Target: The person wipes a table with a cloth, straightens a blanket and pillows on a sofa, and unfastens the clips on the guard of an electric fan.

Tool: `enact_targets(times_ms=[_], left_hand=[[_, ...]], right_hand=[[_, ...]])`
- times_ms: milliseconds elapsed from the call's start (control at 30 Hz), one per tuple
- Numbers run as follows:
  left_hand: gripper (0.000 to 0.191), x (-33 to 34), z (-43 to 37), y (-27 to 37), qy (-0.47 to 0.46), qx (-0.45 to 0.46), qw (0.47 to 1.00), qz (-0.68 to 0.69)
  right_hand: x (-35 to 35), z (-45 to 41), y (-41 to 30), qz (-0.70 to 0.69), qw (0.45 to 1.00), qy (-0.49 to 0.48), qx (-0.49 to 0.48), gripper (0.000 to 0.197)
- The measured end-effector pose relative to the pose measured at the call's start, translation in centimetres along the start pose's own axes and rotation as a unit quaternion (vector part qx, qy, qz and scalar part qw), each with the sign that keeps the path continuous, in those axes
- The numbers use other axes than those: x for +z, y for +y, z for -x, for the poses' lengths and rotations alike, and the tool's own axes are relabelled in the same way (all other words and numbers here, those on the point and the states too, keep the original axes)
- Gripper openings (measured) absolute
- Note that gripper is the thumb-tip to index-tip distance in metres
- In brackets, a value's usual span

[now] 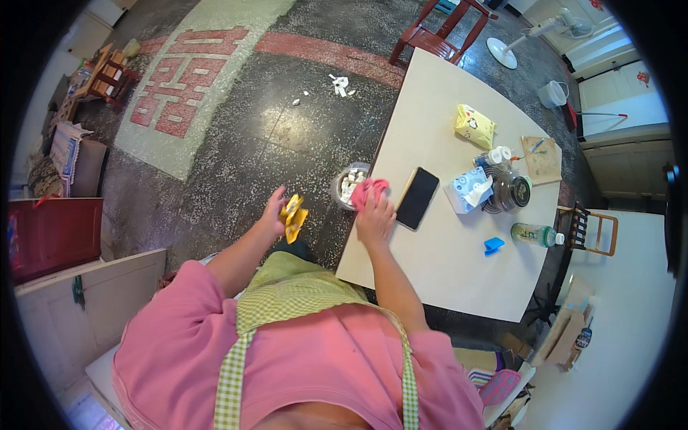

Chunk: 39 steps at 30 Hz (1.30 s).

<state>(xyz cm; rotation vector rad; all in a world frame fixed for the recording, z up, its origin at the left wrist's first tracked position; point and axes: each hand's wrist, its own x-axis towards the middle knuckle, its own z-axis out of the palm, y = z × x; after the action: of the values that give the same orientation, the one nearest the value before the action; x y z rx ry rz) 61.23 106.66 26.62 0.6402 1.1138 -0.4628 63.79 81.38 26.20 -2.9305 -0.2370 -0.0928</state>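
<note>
My left hand (273, 213) is held out over the floor, with a crumpled yellow wrapper (293, 219) at its fingers. At the table's left edge, my right hand (376, 219) presses a pink cloth (370, 192). Just beyond the edge, next to the cloth, is a round clear container (344, 185) with white pieces in it, partly hidden by the cloth. A black-screened smartphone (417, 198) lies on the pale table (441, 269) to the right of my right hand.
The table also carries a yellow packet (475, 127), a tissue pack (467, 189), a glass jar (508, 192), a green-labelled bottle (532, 235) and a blue clip (493, 246). White scraps (340, 85) lie on the floor. A red wooden chair (435, 40) stands at the far end.
</note>
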Motion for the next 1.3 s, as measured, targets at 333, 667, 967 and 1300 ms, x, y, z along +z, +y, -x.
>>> enact_targets(times_ms=[333, 667, 967, 1300], left_hand=[[0.043, -9.8, 1.7, 12.6, -0.047, -0.005, 0.998, -0.040], [0.015, -6.4, -4.3, 20.3, -0.013, -0.005, 0.985, -0.170], [0.040, 25.3, -8.1, 27.5, -0.148, 0.276, 0.662, -0.681], [0.088, 52.8, -7.3, 16.3, -0.297, 0.381, 0.151, -0.862]], right_hand=[[2.0, -12.0, 1.5, 0.038, 0.921, 0.093, 0.376, 0.053], [3.1, -14.3, 1.0, 0.056, 0.932, 0.114, 0.339, 0.054], [2.9, -23.6, 5.6, 0.057, 0.856, 0.220, 0.464, 0.045], [1.8, -25.6, 8.2, -0.015, 0.843, 0.248, 0.477, 0.056]])
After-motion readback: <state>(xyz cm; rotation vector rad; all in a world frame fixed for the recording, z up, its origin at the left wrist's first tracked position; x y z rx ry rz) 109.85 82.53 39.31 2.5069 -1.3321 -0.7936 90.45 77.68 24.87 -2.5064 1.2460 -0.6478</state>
